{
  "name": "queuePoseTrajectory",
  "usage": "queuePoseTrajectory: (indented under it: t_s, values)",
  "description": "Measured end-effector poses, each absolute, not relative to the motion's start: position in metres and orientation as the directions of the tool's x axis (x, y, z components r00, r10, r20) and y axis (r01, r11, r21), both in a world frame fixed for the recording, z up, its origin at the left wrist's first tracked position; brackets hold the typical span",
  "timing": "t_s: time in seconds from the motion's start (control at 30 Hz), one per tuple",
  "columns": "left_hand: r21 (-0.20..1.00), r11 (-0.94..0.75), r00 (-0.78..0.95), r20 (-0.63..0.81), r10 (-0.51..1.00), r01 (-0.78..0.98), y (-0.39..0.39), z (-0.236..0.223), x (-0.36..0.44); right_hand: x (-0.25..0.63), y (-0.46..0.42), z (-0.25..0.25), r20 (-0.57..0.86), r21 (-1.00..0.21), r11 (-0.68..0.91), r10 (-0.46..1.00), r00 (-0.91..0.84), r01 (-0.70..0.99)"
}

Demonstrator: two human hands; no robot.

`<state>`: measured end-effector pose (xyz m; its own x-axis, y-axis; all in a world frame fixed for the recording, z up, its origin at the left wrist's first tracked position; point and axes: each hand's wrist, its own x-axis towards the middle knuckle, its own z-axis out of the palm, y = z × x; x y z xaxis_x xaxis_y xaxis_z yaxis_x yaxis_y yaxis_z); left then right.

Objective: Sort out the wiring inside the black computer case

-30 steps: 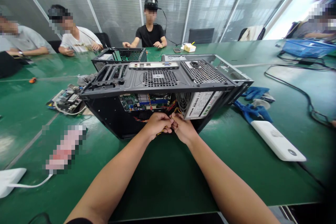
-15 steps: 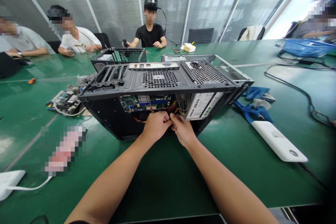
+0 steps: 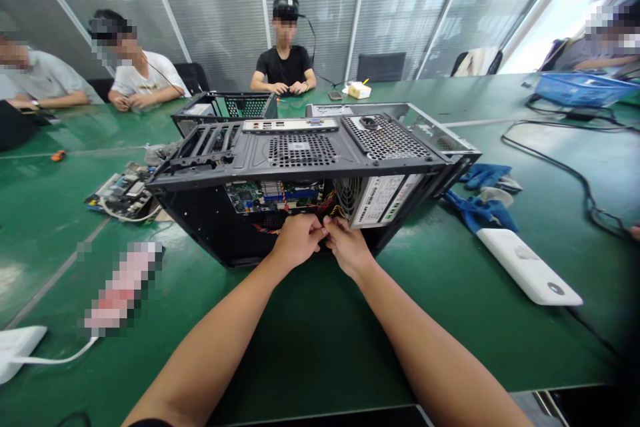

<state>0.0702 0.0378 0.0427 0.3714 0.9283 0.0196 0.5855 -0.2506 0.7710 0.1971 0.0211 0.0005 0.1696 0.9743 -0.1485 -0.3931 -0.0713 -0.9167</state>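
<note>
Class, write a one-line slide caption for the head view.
Both hands, left hand and right hand, pinch wires at the open PC case on a green table.

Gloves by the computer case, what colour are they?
The gloves are blue, seen best in the head view, right of the computer case.

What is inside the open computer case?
Inside the computer case: a green circuit board, a power supply, coloured wires. Left hand and right hand cover the lower part.
</note>
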Motion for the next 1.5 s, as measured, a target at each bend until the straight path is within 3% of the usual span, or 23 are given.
queuePoseTrajectory:
  t_s: [0.2,0.4,0.53,0.63,0.73,0.83,0.93,1.03,1.1,1.27,1.5]
  values:
    - [0.817,-0.182,0.308,0.005,0.951,0.547,0.038,0.047,0.070,0.196,0.021,0.000,-0.142,-0.928,-0.059,0.968,0.205,-0.367]
    - [0.574,-0.353,0.323,0.158,0.933,0.739,0.032,0.052,0.068,0.196,0.021,0.001,-0.154,-0.938,-0.076,0.965,0.212,-0.337]
    - [0.461,-0.325,0.292,0.143,0.946,0.825,0.025,0.060,0.070,0.196,0.020,0.001,-0.130,-0.934,-0.053,0.972,0.198,-0.354]
    - [0.444,-0.306,0.282,0.121,0.952,0.842,0.025,0.062,0.070,0.196,0.020,0.001,-0.114,-0.926,-0.038,0.977,0.182,-0.377]
    - [0.534,-0.307,0.307,0.092,0.947,0.788,0.029,0.058,0.069,0.196,0.020,0.002,-0.117,-0.925,-0.044,0.978,0.175,-0.377]
    - [0.738,-0.252,0.344,0.028,0.938,0.626,0.036,0.050,0.067,0.196,0.020,0.002,-0.127,-0.933,-0.057,0.976,0.176,-0.355]
    - [0.932,-0.008,0.361,-0.132,0.923,0.362,0.041,0.044,0.066,0.197,0.019,0.004,-0.127,-0.929,-0.066,0.981,0.145,-0.364]
    - [0.953,0.255,0.384,-0.299,0.874,0.163,0.043,0.042,0.066,0.198,0.019,0.006,-0.120,-0.916,-0.070,0.987,0.104,-0.395]
    - [0.944,0.309,0.404,-0.330,0.853,0.120,0.044,0.042,0.065,0.198,0.019,0.007,-0.118,-0.908,-0.068,0.988,0.097,-0.414]
    - [0.969,0.079,0.413,-0.172,0.894,0.232,0.048,0.038,0.060,0.196,0.019,0.005,-0.138,-0.893,-0.060,0.980,0.143,-0.447]
    - [0.868,-0.217,0.427,0.006,0.904,0.447,0.047,0.048,0.054,0.194,0.018,0.002,-0.122,-0.904,-0.064,0.986,0.113,-0.422]
